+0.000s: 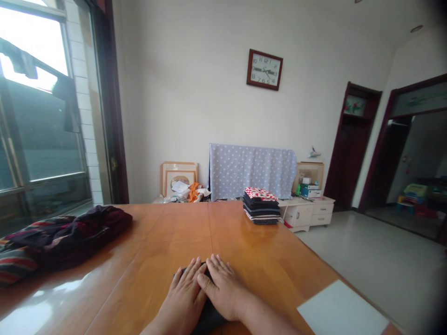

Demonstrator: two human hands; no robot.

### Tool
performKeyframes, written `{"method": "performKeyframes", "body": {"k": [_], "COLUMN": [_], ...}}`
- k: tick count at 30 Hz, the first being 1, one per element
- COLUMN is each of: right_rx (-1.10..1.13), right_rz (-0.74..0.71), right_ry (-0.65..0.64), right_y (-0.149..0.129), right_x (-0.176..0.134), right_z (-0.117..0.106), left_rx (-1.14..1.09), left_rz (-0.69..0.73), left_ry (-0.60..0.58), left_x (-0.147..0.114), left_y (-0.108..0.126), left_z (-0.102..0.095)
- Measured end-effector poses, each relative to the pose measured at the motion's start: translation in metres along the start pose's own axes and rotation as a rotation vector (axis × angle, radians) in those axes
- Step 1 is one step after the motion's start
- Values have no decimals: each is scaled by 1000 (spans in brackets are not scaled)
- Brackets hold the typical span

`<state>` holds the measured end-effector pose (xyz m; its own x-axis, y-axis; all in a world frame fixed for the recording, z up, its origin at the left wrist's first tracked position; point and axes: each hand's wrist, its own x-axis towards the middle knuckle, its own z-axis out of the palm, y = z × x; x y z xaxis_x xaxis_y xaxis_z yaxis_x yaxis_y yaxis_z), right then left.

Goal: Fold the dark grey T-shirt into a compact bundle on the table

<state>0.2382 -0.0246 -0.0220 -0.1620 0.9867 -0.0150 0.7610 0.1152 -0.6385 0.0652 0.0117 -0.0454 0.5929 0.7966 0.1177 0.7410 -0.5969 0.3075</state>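
A dark folded piece of clothing (208,317) lies on the wooden table close to me, mostly covered by my hands. My left hand (188,289) rests flat on it with the fingers stretched forward. Beside it, my right hand (223,287) also presses down flat, its thumb reaching over toward the left hand. Neither hand grips anything. What kind of garment it is cannot be made out. Farther along the table stands a neat stack of folded clothes (261,207), mostly dark, with a red and white patterned piece on top.
A loose heap of dark and striped clothes (73,237) lies at the table's left. A white sheet (344,309) sits by the right edge of the table (167,232). Beyond are a low white cabinet (310,214) and a polka-dot cloth (251,172) draped over something.
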Motion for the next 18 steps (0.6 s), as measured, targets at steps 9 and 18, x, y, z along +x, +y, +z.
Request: {"method": "performKeyframes", "body": {"k": [9,18], "right_rx": [-8,-32], "right_rz": [-12,2], "right_ry": [28,28], "right_y": [19,24], "right_x": [8,7], "right_z": [14,20], "left_rx": [-135,-173], "left_rz": [-50,-226], "left_ry": [18,72], "left_x": [-7,-5], "left_y": [7,-2], "left_z": [-11,-15]}}
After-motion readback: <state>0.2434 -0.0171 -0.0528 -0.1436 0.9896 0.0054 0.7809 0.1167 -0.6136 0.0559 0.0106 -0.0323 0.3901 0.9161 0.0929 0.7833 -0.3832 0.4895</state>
